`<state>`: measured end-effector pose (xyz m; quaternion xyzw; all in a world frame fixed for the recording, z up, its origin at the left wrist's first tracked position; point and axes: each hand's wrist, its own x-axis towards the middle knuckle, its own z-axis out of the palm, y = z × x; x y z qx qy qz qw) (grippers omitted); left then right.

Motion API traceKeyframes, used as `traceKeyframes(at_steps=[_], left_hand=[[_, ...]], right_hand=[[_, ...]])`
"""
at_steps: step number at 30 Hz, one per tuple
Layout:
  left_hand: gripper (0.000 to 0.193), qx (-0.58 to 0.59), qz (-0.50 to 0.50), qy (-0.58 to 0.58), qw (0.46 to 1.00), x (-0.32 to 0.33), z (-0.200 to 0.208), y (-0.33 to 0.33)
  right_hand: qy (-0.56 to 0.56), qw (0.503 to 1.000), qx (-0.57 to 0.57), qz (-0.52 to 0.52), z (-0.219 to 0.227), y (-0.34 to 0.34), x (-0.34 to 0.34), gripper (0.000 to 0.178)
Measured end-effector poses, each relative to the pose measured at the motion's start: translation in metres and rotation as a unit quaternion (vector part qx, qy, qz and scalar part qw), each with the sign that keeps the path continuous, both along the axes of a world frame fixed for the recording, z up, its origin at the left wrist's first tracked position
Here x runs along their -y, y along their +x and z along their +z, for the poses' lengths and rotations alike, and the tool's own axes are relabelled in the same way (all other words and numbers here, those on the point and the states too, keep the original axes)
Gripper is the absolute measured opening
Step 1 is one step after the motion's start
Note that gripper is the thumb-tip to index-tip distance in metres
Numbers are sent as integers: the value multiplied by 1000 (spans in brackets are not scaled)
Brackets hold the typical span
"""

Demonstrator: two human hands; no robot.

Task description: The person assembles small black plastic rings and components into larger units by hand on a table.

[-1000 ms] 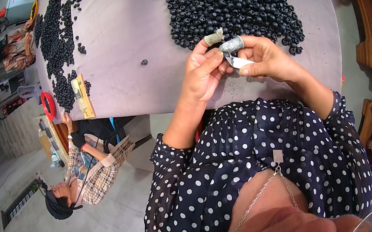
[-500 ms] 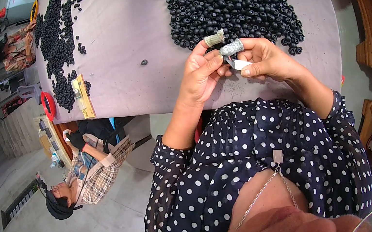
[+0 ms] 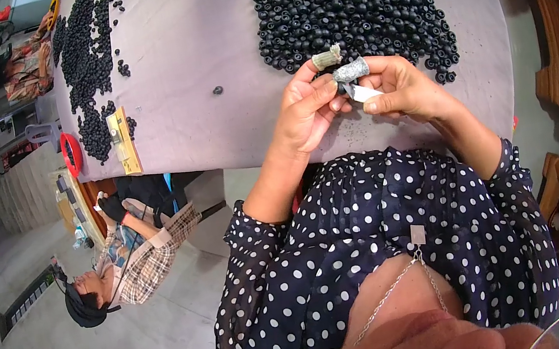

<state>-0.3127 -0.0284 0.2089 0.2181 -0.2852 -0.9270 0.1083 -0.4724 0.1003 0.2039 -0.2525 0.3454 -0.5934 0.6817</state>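
Note:
My left hand (image 3: 302, 111) is closed, thumb and fingers pinching a small round black part (image 3: 342, 88) that is mostly hidden by the fingers. In my right hand (image 3: 405, 93) is a small flat blade (image 3: 363, 93), pale at the thumb and darker toward its tip, which meets the black part. A greenish knitted finger cover (image 3: 327, 58) sits on my left index finger. A grey one (image 3: 351, 71) wraps my right index finger. Just beyond both hands spreads a wide heap of black cup-shaped parts (image 3: 347, 4).
Fine dark crumbs lie on the grey tablecloth (image 3: 198, 132) below my hands. One loose black part (image 3: 217, 90) rests left of them. Farther left are another black heap (image 3: 83, 59), a wooden strip (image 3: 126, 145) and a red ring (image 3: 71, 155). A gloved co-worker (image 3: 137, 250) sits at the left.
My hands stay together over the table's near edge, with only a slight shift of the blade against the black part. The co-worker's hands have moved a little.

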Motion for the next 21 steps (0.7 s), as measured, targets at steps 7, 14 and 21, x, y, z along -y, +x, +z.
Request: traceKeyframes(at_steps=[7, 14, 21], left_hand=[[44, -5, -20, -3, 1000, 2, -3, 2], [45, -8, -29, -1, 1000, 2, -1, 3], [44, 57, -15, -135, 989, 0, 10, 15]], right_hand=[[-20, 1000, -25, -3, -3, 2, 0, 45], [-6, 1000, -4, 20, -4, -1, 0, 44], [27, 1000, 1, 15, -11, 2, -2, 35]])
